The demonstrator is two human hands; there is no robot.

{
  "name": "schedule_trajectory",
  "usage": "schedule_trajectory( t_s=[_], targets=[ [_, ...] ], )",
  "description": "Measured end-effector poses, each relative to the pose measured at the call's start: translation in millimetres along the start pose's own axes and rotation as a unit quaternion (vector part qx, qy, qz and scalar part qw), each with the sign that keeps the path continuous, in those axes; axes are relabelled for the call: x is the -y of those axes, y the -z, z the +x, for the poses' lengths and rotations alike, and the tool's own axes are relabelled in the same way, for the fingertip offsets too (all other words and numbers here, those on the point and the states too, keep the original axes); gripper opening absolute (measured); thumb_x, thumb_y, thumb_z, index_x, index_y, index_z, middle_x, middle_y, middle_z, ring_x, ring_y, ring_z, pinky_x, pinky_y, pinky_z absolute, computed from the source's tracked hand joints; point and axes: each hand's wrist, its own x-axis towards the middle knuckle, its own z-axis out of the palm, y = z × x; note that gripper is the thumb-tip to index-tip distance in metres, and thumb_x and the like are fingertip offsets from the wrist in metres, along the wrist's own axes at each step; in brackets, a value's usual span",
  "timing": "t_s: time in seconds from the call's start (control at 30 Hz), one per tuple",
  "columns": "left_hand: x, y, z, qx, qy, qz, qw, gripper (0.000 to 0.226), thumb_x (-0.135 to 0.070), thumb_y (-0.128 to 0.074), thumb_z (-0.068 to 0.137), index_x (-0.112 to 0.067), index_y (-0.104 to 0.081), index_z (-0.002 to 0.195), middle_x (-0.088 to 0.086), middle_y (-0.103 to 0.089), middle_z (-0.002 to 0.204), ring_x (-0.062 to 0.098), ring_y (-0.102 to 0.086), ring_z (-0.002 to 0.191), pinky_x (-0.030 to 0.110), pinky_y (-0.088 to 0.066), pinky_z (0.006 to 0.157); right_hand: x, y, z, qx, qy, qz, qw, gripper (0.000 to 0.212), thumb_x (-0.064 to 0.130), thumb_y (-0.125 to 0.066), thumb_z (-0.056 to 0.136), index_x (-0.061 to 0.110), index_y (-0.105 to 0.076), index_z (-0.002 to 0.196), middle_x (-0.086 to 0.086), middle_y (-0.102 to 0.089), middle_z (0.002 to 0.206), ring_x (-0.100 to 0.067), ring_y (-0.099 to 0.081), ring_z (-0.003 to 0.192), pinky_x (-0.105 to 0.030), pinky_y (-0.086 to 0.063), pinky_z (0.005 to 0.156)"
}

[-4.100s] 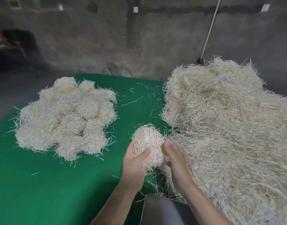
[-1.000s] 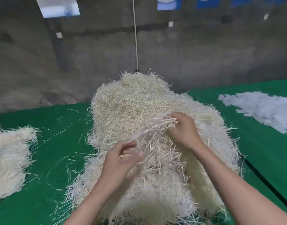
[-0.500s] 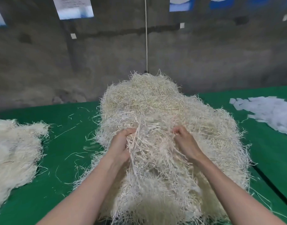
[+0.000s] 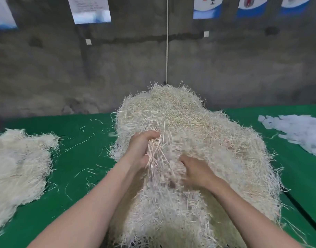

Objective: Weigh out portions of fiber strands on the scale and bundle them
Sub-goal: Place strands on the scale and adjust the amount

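A big heap of pale loose fiber strands (image 4: pixel 189 126) fills the middle of the green table (image 4: pixel 82 176). My left hand (image 4: pixel 141 149) is dug into the heap's near left side, fingers curled round a clump of strands (image 4: pixel 159 154). My right hand (image 4: pixel 196 170) is pushed into the same clump a little lower and to the right, fingers curled into it; it is blurred by motion. No scale shows in the head view.
A pile of rounded fiber bundles (image 4: pixel 17 169) lies at the left edge of the table. White paper slips (image 4: pixel 297 131) are spread at the right. Stray strands (image 4: pixel 78 145) dot the cloth. A concrete wall (image 4: pixel 64 68) stands behind the table.
The small bundle I held 4 s ago is gone and my view has turned to the big heap. Since half a second ago both hands have gathered a clump and drawn toward me.
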Motion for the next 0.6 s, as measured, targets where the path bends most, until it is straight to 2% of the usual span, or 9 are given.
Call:
schedule_trajectory(
  t_s=[0.1,0.2,0.33,0.37,0.43,0.47,0.5,0.57,0.6],
  targets=[
    [-12,17,3,-0.053,-0.024,-0.011,0.998,0.015,-0.006,-0.058,0.080,-0.007,-0.059,0.095,0.019,-0.044,0.138,0.033,-0.047,0.123,0.057,-0.032,0.107,-50,-9,-6,0.044,-0.106,-0.083,0.990,0.056,0.018,-0.054,0.085,0.030,-0.034,0.136,0.006,-0.060,0.120,-0.015,-0.057,0.105,-0.031,-0.043,0.093],
    [-24,23,2,-0.053,-0.034,-0.005,0.998,0.016,-0.011,-0.061,0.078,-0.013,-0.058,0.093,0.014,-0.043,0.141,0.032,-0.035,0.134,0.056,-0.025,0.111,-66,-6,-20,0.078,-0.118,-0.122,0.982,0.061,0.028,-0.059,0.083,0.029,-0.033,0.139,0.004,-0.059,0.123,-0.017,-0.055,0.112,-0.031,-0.042,0.095],
    [-23,10,-2,-0.042,-0.035,0.008,0.998,0.011,-0.012,-0.060,0.080,-0.017,-0.056,0.089,0.011,-0.039,0.144,0.029,-0.032,0.135,0.054,-0.023,0.112,-29,42,-30,-0.059,-0.027,-0.027,0.998,0.049,0.048,-0.072,0.069,0.047,-0.043,0.109,0.024,-0.053,0.116,-0.006,-0.051,0.101,-0.034,-0.037,0.101],
    [-24,5,-4,-0.042,-0.038,0.008,0.998,0.011,-0.013,-0.060,0.080,-0.019,-0.055,0.088,0.009,-0.038,0.145,0.026,-0.031,0.136,0.052,-0.022,0.113,-13,50,-31,-0.108,0.002,-0.015,0.994,0.058,0.059,-0.071,0.062,0.048,-0.041,0.110,0.028,-0.047,0.114,-0.003,-0.046,0.102,-0.033,-0.036,0.100],
    [-26,-2,-5,-0.039,-0.041,0.002,0.998,0.011,-0.012,-0.058,0.081,-0.019,-0.053,0.088,0.002,-0.043,0.137,0.019,-0.040,0.126,0.046,-0.028,0.110,22,47,-25,-0.154,0.052,0.075,0.984,0.092,0.070,-0.067,0.049,0.045,-0.031,0.129,0.029,-0.037,0.117,0.002,-0.039,0.108,-0.028,-0.034,0.098],
    [-28,-5,-5,-0.020,-0.035,-0.015,0.999,0.010,-0.012,-0.057,0.082,-0.016,-0.053,0.089,0.003,-0.049,0.128,0.018,-0.050,0.113,0.044,-0.037,0.100,38,36,-20,-0.125,0.053,0.145,0.980,0.099,0.067,-0.069,0.050,0.043,-0.024,0.135,0.028,-0.037,0.118,0.002,-0.041,0.106,-0.025,-0.038,0.093],
    [-31,-8,-6,0.006,-0.028,-0.039,0.999,0.009,-0.011,-0.057,0.081,-0.011,-0.054,0.090,0.006,-0.055,0.119,0.018,-0.058,0.100,0.044,-0.046,0.091,50,21,-15,-0.085,0.042,0.189,0.977,0.095,0.056,-0.073,0.060,0.040,-0.023,0.139,0.024,-0.042,0.116,0.001,-0.048,0.101,-0.022,-0.044,0.086],
    [-37,-6,-9,0.034,-0.037,-0.044,0.998,0.007,-0.008,-0.056,0.081,-0.008,-0.058,0.088,0.007,-0.060,0.101,0.016,-0.063,0.077,0.036,-0.053,0.069,56,-10,0,-0.063,0.026,0.171,0.983,0.066,0.029,-0.068,0.082,0.032,-0.035,0.139,0.009,-0.058,0.108,-0.008,-0.061,0.087,-0.025,-0.055,0.075],
    [-37,0,-8,0.025,-0.052,-0.017,0.998,0.006,-0.007,-0.057,0.082,-0.007,-0.060,0.087,0.006,-0.061,0.098,0.013,-0.062,0.070,0.031,-0.051,0.063,49,-17,5,-0.081,0.002,0.156,0.984,0.052,0.024,-0.064,0.086,0.028,-0.044,0.134,0.004,-0.062,0.110,-0.011,-0.064,0.084,-0.026,-0.056,0.074]
  ],
)
